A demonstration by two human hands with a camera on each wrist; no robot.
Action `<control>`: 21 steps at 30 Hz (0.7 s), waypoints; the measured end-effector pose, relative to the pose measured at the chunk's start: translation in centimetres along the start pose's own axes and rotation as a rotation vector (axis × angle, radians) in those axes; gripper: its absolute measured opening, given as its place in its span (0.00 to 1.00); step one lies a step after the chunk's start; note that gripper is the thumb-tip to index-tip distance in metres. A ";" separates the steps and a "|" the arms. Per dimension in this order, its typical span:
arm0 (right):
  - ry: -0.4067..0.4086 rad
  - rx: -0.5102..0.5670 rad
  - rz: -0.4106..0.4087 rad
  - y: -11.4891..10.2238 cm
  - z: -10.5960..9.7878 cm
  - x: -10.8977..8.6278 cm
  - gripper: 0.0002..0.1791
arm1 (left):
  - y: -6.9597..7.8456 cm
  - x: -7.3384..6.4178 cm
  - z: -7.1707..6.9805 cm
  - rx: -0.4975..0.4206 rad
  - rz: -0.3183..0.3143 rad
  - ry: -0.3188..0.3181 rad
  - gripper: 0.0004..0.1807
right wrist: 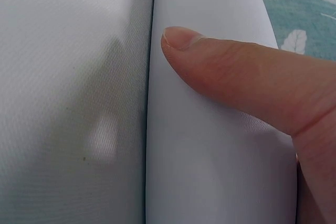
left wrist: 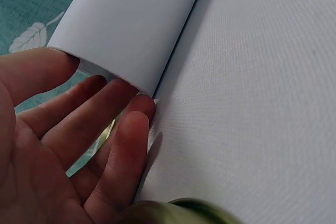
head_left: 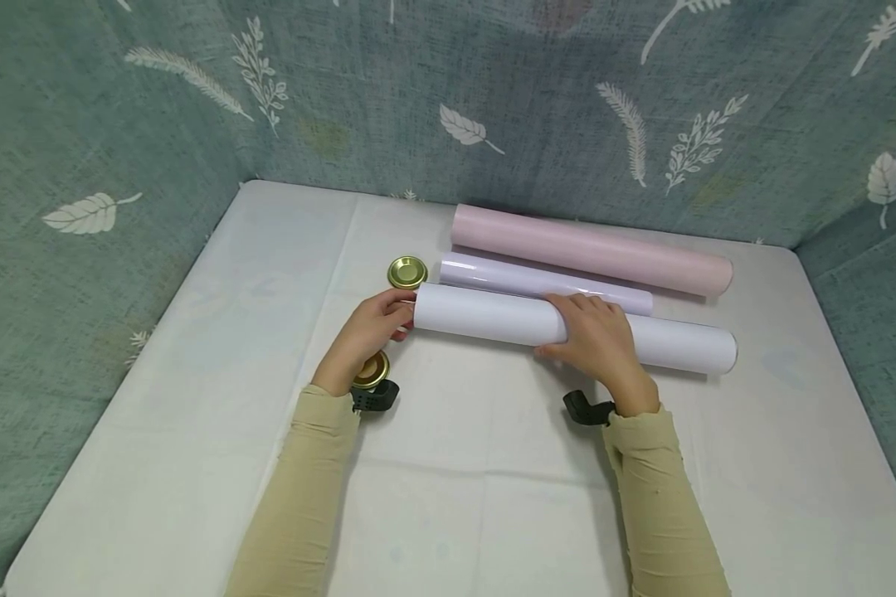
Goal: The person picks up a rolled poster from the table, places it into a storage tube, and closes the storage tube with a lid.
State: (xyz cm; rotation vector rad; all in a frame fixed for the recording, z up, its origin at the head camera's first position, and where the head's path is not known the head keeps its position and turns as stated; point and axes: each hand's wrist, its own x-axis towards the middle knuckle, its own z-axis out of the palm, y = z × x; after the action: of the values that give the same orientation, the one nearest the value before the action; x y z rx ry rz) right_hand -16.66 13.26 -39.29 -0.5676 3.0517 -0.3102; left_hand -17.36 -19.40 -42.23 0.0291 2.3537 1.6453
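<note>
A long white paper roll (head_left: 485,315) lies across the table in front of two other rolls. My right hand (head_left: 593,336) grips it near the middle, and the right wrist view shows the thumb (right wrist: 210,66) laid over its near side. At the roll's left end is my left hand (head_left: 377,327). In the left wrist view its thumb and fingers (left wrist: 89,108) are spread and slightly bent at the paper rim, some fingertips hidden inside the opening. A gold lid (head_left: 371,370) lies partly hidden under the left wrist; another gold lid (head_left: 407,272) sits behind the fingers.
Behind the white roll lie a shiny pale lilac roll (head_left: 493,274) and, farther back, a thicker pink roll (head_left: 590,249). A white cloth (head_left: 448,514) covers the table. Green leaf-patterned curtains (head_left: 418,99) stand along its back and sides.
</note>
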 end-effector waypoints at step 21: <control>0.014 0.002 -0.005 0.0 0.0 -0.1 0.47 | 1.7 -3.4 -4.7 -0.131 -0.108 0.007 0.25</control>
State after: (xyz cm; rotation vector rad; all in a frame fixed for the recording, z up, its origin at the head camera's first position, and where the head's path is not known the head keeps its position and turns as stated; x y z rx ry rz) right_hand -16.60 13.31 -39.34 -0.5759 3.0633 -0.3178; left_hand -15.43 -23.66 -38.43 -0.1271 2.2058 1.7446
